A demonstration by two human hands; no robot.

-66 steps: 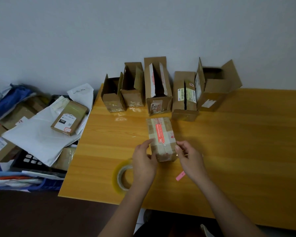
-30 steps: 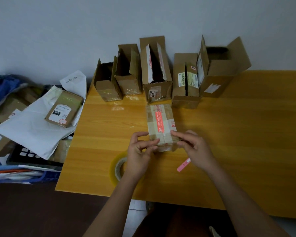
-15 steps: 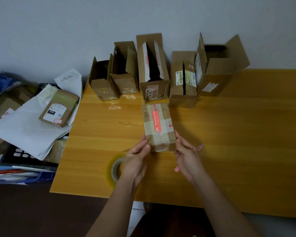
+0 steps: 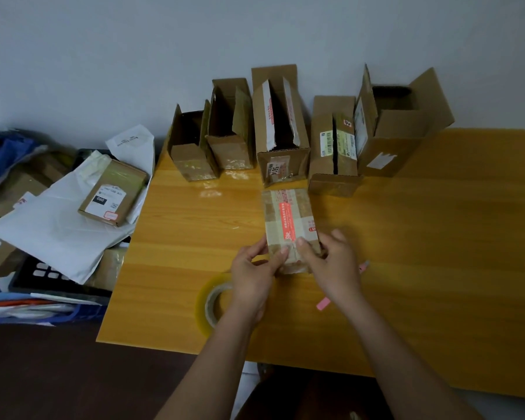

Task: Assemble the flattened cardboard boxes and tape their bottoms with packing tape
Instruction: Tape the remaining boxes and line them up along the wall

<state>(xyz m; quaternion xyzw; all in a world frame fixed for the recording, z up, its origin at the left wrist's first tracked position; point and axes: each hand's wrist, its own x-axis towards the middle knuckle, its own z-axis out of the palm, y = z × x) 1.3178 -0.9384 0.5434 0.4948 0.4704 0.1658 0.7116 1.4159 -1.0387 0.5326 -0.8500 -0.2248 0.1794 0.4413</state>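
Observation:
A small cardboard box (image 4: 288,219) with a red label strip and clear tape lies on the wooden table (image 4: 422,237). My left hand (image 4: 253,277) and my right hand (image 4: 331,265) both press on its near end, thumbs on top near the tape seam. A roll of clear packing tape (image 4: 209,301) lies flat on the table just left of my left wrist. A pink-handled cutter (image 4: 323,304) lies under my right hand, mostly hidden.
Several assembled open boxes (image 4: 281,125) stand in a row against the wall behind the small box. Left of the table, a pile of white mailers (image 4: 52,225), a labelled parcel (image 4: 112,192) and a crate (image 4: 43,274). The table's right half is bare wood.
Both hands have shifted on the box's near end; the thumbs now press on its top by the seam. The box has stayed in place.

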